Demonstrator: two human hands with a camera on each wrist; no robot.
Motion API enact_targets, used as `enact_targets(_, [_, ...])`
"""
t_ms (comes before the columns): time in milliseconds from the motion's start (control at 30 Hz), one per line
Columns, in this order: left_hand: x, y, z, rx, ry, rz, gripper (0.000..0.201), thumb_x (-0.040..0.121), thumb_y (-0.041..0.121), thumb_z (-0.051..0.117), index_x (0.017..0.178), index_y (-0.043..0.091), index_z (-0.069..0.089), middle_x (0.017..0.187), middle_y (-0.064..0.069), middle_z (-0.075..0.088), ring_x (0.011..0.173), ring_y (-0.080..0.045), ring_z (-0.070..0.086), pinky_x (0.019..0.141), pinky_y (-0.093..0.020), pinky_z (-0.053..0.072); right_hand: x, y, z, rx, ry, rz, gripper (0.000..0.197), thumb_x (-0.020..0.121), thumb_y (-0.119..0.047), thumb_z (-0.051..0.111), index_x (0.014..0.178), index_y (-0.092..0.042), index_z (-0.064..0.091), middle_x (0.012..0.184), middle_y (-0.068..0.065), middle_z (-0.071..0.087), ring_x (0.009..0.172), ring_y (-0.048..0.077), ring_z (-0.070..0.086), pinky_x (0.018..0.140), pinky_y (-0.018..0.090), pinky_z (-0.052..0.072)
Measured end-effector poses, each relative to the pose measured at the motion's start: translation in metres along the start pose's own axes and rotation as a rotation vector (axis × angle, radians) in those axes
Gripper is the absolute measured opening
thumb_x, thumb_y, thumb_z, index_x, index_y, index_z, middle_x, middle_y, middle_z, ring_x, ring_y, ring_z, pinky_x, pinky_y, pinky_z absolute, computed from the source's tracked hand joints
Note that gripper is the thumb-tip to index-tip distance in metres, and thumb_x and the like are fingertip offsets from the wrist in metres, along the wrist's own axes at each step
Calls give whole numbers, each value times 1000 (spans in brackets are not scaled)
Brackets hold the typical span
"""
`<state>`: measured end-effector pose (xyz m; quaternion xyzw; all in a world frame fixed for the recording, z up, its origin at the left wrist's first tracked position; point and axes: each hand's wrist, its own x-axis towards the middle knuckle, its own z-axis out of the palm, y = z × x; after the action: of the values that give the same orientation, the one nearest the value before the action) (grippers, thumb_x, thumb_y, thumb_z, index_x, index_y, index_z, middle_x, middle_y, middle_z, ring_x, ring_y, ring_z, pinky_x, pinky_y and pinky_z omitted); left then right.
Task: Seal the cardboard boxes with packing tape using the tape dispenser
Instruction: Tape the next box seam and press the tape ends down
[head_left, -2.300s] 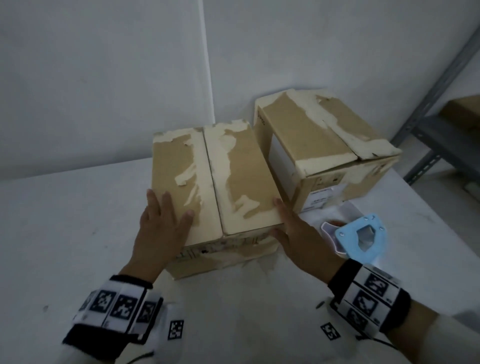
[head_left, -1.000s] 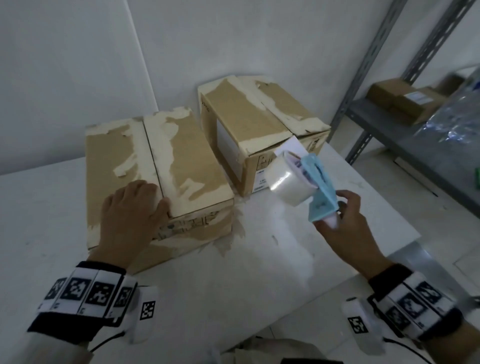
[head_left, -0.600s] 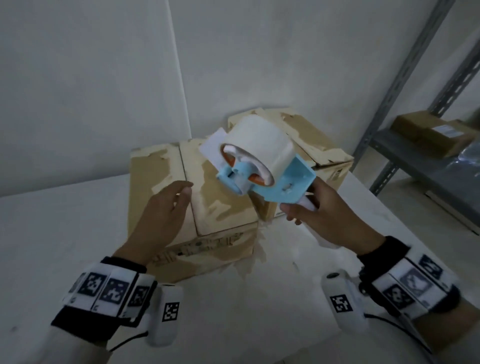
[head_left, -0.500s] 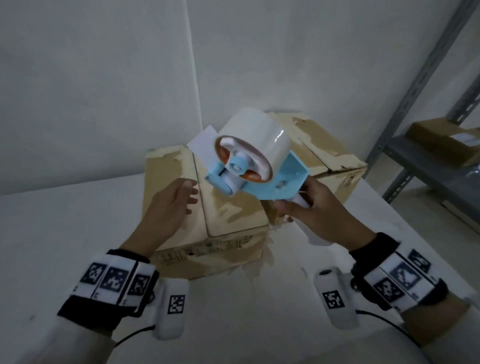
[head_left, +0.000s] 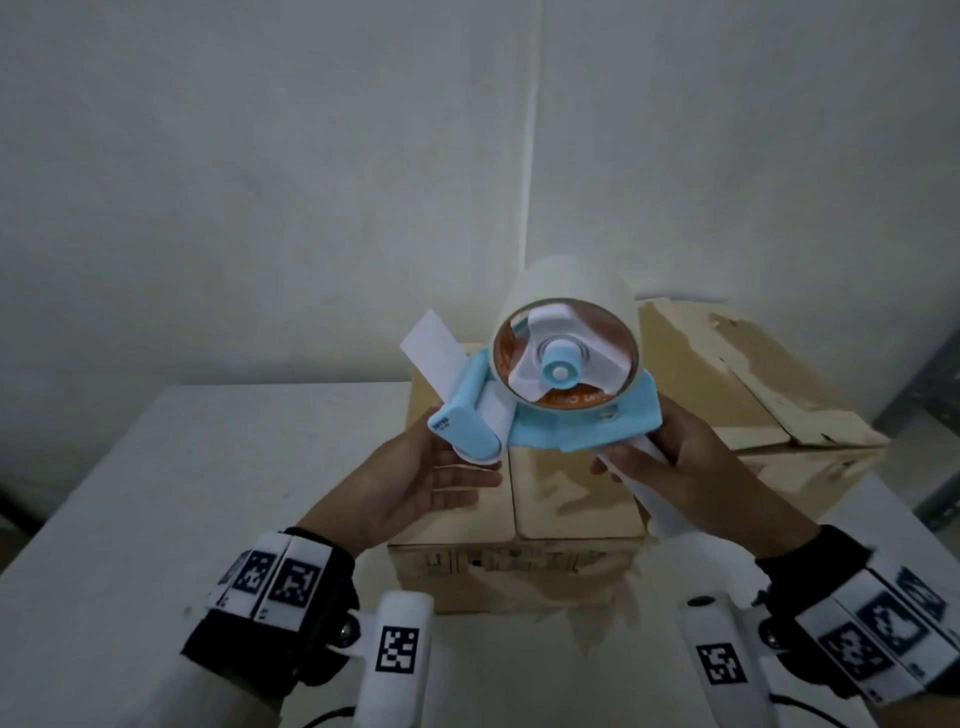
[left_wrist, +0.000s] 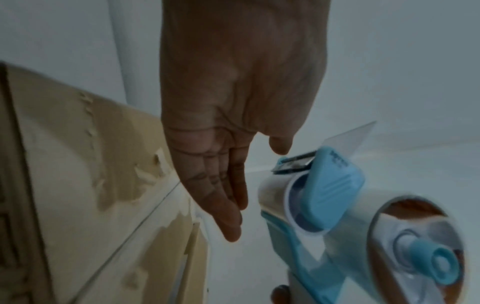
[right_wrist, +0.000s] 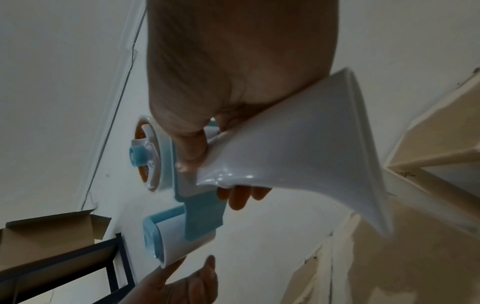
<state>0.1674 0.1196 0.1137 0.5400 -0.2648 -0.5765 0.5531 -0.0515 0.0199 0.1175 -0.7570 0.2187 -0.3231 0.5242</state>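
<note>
A blue and white tape dispenser (head_left: 566, 415) carrying a pale tape roll (head_left: 571, 291) hangs in the air over the near cardboard box (head_left: 566, 499). My right hand (head_left: 691, 478) grips its white handle (right_wrist: 298, 148). My left hand (head_left: 415, 483) is open, palm up, fingers straight, just under the dispenser's front roller (left_wrist: 332, 191); whether it touches is unclear. The near box's flaps are closed, with a bare seam down the middle. A second closed box (head_left: 727, 384) stands behind it on the right.
Both boxes sit on a white table (head_left: 208, 493) against a white wall. A metal shelf frame (head_left: 935, 415) shows at the right edge. In the right wrist view a dark rack holds an open cardboard box (right_wrist: 52, 236).
My right hand picked the dispenser up from the table and raised it over the near box. My left hand left the box top and turned palm up beneath the dispenser's front.
</note>
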Motion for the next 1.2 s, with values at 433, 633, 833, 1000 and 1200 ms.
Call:
enact_targets(433, [8, 0, -8, -309, -19, -114, 39, 97, 25, 31, 90, 3, 63, 68, -9, 71, 55, -14, 68, 47, -20, 54, 9, 15, 5, 166, 7, 7, 39, 67, -35, 73, 94, -14, 55, 75, -7, 72, 68, 10, 67, 61, 17, 52])
enact_targets(633, [14, -4, 0, -244, -37, -154, 20, 92, 7, 43, 80, 4, 60, 56, -2, 63, 47, -5, 61, 42, -13, 49, 9, 20, 1, 194, 24, 34, 56, 55, -55, 78, 91, -16, 61, 77, -1, 73, 69, 14, 68, 61, 20, 53])
enact_targets(833, [19, 8, -10, 2, -33, -184, 17, 90, -2, 47, 79, 4, 59, 53, -1, 62, 44, -5, 59, 42, -13, 49, 11, 16, 1, 165, -2, -22, 37, 60, -55, 74, 90, -36, 64, 75, -9, 70, 67, 12, 65, 64, 20, 53])
enact_targets(1000, [10, 12, -19, 73, -19, -139, 24, 91, -5, 41, 75, 6, 55, 46, -1, 64, 40, -5, 60, 41, -12, 48, 11, 3, 8, 95, -65, -88, 35, 62, -61, 68, 93, -46, 61, 82, -21, 69, 74, 2, 65, 66, 15, 52])
enact_targets(1200, [-8, -9, -32, 144, 103, -86, 25, 78, -16, 55, 76, 9, 54, 63, -4, 65, 49, -7, 64, 46, -20, 53, 12, -5, 21, -205, -181, -140, 45, 64, -62, 64, 104, -42, 57, 93, -35, 64, 85, -9, 63, 69, 6, 47])
